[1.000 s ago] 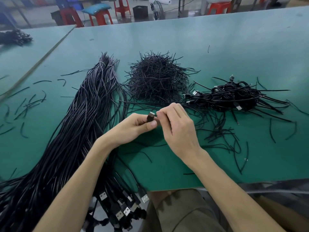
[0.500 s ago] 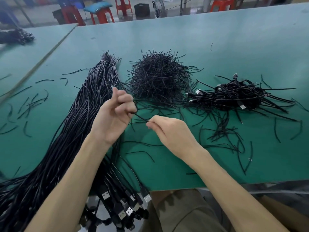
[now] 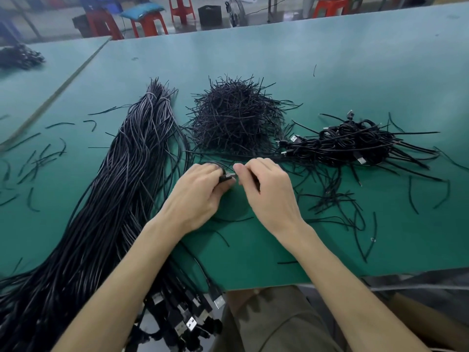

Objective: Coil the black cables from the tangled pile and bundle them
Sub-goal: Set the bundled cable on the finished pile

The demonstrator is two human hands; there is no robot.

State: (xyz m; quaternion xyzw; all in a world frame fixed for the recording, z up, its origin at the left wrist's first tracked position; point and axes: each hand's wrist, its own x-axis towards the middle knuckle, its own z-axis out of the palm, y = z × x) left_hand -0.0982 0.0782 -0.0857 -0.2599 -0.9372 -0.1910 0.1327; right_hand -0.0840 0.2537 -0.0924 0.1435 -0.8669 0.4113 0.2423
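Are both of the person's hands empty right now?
No, the left hand grips a black cable at its end, and the right hand pinches that same end.

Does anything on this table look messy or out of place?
Yes: short black wire pieces lie scattered across the table on both sides, and the USB plugs of the long cables overhang its near edge.

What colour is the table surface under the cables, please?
Teal-green; the table shows best in the head view.

Lower end of cable bundle (image 3: 109,212) past the left edge; held cable (image 3: 226,177) mostly behind fingers (image 3: 243,169)
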